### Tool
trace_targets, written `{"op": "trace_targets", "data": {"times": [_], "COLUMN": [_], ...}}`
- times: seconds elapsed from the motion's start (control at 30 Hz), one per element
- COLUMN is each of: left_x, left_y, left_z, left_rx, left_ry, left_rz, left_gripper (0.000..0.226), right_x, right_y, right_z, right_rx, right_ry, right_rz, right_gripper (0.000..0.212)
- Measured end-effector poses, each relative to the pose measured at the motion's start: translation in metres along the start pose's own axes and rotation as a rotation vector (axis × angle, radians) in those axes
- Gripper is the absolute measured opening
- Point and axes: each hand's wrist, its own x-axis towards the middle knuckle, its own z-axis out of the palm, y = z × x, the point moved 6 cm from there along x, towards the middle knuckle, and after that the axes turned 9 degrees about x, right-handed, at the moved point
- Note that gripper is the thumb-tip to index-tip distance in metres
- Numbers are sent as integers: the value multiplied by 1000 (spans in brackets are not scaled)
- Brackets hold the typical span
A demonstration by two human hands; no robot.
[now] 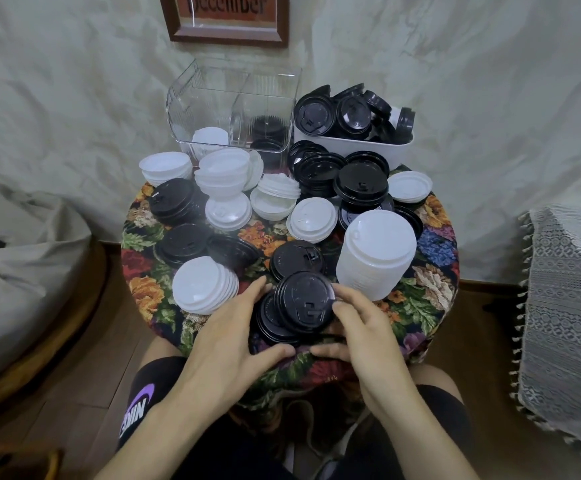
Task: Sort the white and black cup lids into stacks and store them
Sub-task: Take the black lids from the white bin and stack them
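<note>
Curled round the black lid stack (302, 303), left hand (237, 330) and right hand (360, 329) clamp its 2 sides; light, slippery plastic probably wants rim pressure.

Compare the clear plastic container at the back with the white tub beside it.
The clear plastic container is see-through; the white plastic tub is opaque. The container stands taller than the low tub. The container is mostly empty, a few white lids left and stacked black lids right; the tub is heaped over its rim with loose black lids. Both sit side by side at the back of the floral-covered table.
</note>
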Motion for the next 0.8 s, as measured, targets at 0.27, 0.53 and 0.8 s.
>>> {"op": "trace_targets", "data": {"times": [0.27, 0.53, 0.8], "left_x": [1, 0, -1], "left_y": [5, 1, 4], "left_z": [2, 3, 0], "left_rx": [36, 62, 47], "left_ry": [-68, -75, -100], "left_rz": [103, 100, 143], "left_gripper": [111, 105, 109], "right_x": [-8, -14, -23], "right_y": [-5, -14, -16], "right_z": [-6, 7, -13], "right_rx": [-541, -1034, -738], "right_ry": [-196, -240, -155], "right_rz": [-127, -264, -258], "right_gripper": [70, 95, 70]}}
